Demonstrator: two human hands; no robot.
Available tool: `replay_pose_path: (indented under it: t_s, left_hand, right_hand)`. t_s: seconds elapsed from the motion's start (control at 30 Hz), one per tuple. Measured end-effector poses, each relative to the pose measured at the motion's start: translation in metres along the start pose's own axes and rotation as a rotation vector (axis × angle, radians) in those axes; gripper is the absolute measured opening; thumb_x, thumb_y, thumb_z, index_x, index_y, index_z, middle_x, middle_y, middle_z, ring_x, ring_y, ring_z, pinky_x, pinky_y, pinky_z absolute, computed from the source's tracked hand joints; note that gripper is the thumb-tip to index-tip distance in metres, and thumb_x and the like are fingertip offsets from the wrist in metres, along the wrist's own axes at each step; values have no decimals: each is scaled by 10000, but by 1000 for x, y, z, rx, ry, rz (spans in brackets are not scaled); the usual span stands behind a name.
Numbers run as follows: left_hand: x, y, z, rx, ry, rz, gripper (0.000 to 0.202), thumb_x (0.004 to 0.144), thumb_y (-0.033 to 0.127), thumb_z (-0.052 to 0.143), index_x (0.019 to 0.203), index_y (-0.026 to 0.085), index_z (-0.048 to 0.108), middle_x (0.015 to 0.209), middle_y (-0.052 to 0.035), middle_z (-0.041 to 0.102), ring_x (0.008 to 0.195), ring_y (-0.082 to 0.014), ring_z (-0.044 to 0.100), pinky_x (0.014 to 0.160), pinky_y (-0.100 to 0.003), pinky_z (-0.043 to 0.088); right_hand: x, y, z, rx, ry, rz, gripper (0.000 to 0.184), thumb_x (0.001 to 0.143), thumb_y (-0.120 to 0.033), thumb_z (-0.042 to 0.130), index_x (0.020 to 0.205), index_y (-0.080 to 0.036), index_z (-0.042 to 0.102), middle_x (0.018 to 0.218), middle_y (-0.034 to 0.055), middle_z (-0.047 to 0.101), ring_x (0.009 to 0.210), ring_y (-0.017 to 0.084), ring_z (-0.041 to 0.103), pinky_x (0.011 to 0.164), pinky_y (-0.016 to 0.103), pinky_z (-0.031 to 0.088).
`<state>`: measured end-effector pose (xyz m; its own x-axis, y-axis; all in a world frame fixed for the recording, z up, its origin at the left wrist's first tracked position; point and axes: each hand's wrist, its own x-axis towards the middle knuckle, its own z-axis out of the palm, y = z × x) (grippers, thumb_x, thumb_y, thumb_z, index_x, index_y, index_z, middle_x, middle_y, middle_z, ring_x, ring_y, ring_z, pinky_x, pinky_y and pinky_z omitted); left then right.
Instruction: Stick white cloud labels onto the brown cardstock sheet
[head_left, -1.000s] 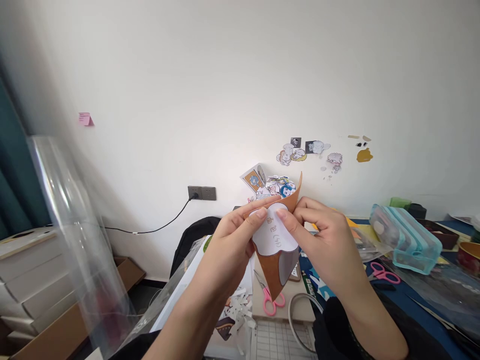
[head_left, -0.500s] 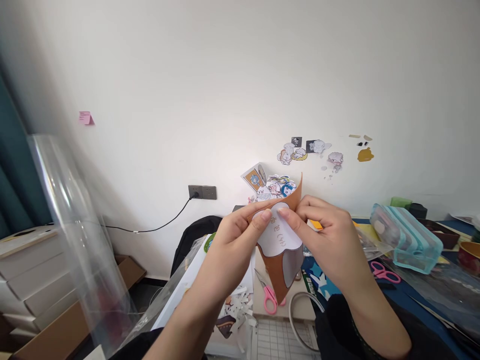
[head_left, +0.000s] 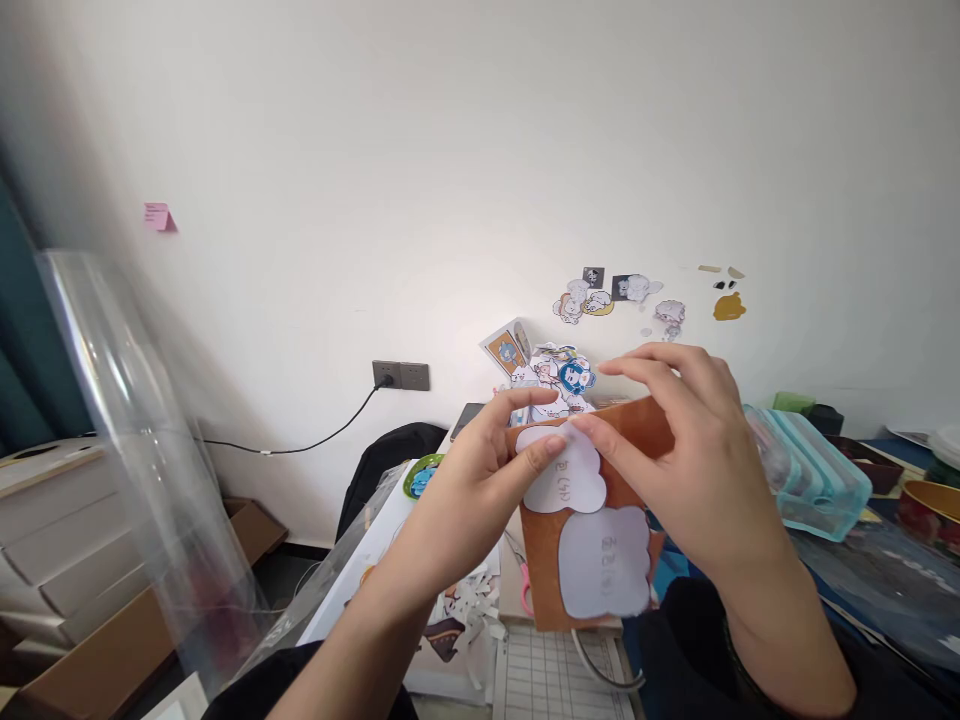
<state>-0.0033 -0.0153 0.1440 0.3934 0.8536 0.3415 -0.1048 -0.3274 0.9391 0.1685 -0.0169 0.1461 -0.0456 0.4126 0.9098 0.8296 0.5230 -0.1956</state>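
Between the left hand [head_left: 480,455] and the right hand [head_left: 694,440]: one thin, flexible brown sheet [head_left: 541,572], exact material uncertain, held up with its face toward the wearer. On it sit two white, scallop-edged, cloud-shaped paper pieces, both with faint handwriting: the upper cloud piece [head_left: 564,485] and the lower cloud piece [head_left: 604,568].

Change noted over the last half second: the sheet has gone from a folded, downward-pointing wedge to a nearly flat panel. The lower cloud piece, earlier turned aside at a steep angle, now shows almost face-on below the upper one. The right hand's fingers, earlier curled at the fold, have spread.

Hands: left grasps the sheet, thumb across the upper cloud piece, index finger reaching over by the top edge. Right is splayed, thumb tip at that piece's upper margin, index finger raised clear of the sheet; its remaining fingers are partly obscured.

Meaning for the work (judgement): opening the sheet gives better access to both pieces; attention seems to lie on the upper margin, where the thumbs nearly meet.

Surroundings: pink-handled scissors [head_left: 526,592] partly hidden behind the sheet; shredded white paper scraps [head_left: 478,605] left of them; gridded pale board [head_left: 536,668] below.
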Motion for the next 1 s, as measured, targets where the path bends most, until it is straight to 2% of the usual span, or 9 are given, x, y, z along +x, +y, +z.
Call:
replay_pose_path:
  t_s: [0.07, 0.13, 0.2, 0.27, 0.4, 0.53, 0.63, 0.7, 1.0]
  left_hand:
    - [-1, 1, 0, 38, 28, 0, 376, 880, 377, 584, 1208, 224, 484, 714, 3, 666, 626, -135, 603, 550, -217, 440]
    - [0, 0, 1, 98, 74, -5, 419, 827, 392, 650, 1172, 217, 490, 667, 17, 644, 601, -137, 596, 526, -213, 420]
    - [2, -1, 3, 142, 78, -43, 477, 753, 394, 726, 1126, 205, 497, 681, 5, 666, 612, -156, 622, 534, -227, 437]
    - [5, -4, 4, 142, 53, -76, 485, 715, 393, 756, 1080, 204, 498, 778, -35, 713, 676, -193, 668, 567, -254, 477]
    - [10, -11, 6, 162, 49, -53, 417, 745, 375, 724, 1051, 210, 494, 908, -76, 732, 761, -231, 699, 607, -289, 507]
    - [10, -12, 4, 221, 47, -68, 444, 739, 336, 725, 1079, 212, 468, 920, -85, 727, 731, -239, 695, 565, -290, 499]
    - [10, -12, 3, 158, 17, -62, 445, 742, 294, 718, 1103, 213, 473, 953, -84, 718, 772, -247, 698, 587, -293, 512]
    - [9, -12, 1, 120, 13, -70, 478, 733, 281, 726, 1131, 212, 471, 946, -81, 717, 774, -250, 699, 597, -301, 519]
    - [9, -11, -3, 57, -28, -101, 321, 822, 397, 635, 1053, 186, 562, 930, -87, 710, 754, -223, 699, 603, -287, 528]
  right_hand:
    - [1, 1, -7, 139, -141, 15, 130, 824, -363, 643, 876, -247, 672, 939, 50, 664, 922, 240, 587, 823, 392, 440]
    - [2, 3, -12, 293, -239, 135, 133, 823, -342, 648, 733, -247, 665, 771, 8, 673, 731, 185, 602, 676, 319, 465]
    - [2, 7, -15, 392, -217, 278, 175, 812, -350, 657, 681, -233, 655, 692, 0, 662, 639, 160, 587, 559, 271, 444]
    - [2, 13, -16, 437, -176, 359, 193, 804, -361, 660, 676, -218, 651, 683, 6, 663, 644, 158, 590, 530, 252, 435]
    - [4, 23, -18, 512, -318, 415, 228, 806, -414, 643, 722, -204, 664, 750, 21, 682, 703, 172, 598, 590, 262, 468]
    - [5, 27, -19, 472, -487, 416, 291, 779, -440, 657, 646, -188, 595, 602, -5, 547, 545, 126, 473, 451, 240, 361]
    - [6, 26, -19, 451, -466, 433, 396, 793, -440, 631, 550, -198, 433, 523, -53, 330, 476, 87, 299, 407, 233, 236]
    - [5, 26, -18, 436, -454, 428, 440, 794, -443, 624, 543, -203, 354, 540, -59, 251, 484, 84, 244, 410, 234, 197]
    - [4, 28, -17, 425, -497, 455, 444, 804, -480, 599, 569, -204, 341, 573, -52, 247, 512, 88, 249, 425, 233, 193]
